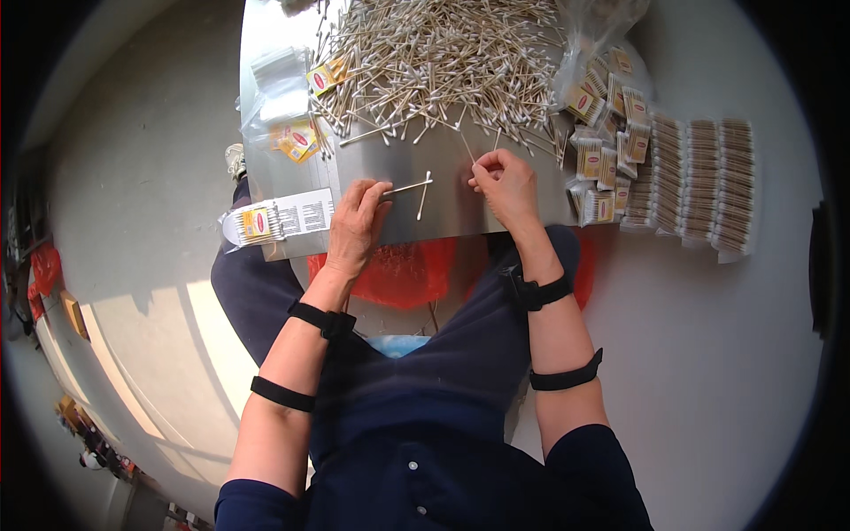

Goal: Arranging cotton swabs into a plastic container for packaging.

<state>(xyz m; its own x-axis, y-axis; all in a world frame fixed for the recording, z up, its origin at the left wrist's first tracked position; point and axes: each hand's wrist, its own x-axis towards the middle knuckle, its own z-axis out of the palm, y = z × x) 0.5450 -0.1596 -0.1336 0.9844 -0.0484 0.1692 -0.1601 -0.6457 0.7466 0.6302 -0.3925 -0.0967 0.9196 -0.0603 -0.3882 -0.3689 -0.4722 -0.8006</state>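
Over the near part of the metal table (374, 156), my left hand (356, 223) pinches a white-tipped cotton swab (409, 187) that points right. Close by its tip, a loose cotton swab (422, 202) lies on the tabletop; whether the two touch I cannot tell. Further right, my right hand (510, 189) has its thumb and fingers closed on another cotton swab (467, 147), whose tip points up toward the pile. That large heap of loose cotton swabs (443, 57) covers the far middle of the table.
Small swab packs with yellow labels (604, 168) are heaped at the right edge under a clear plastic bag (595, 35). Beyond them run long rows of bundled swabs (699, 181). At left are orange cards (297, 140), clear bags (276, 84), a filled pack (257, 222) and a printed sheet (306, 211).
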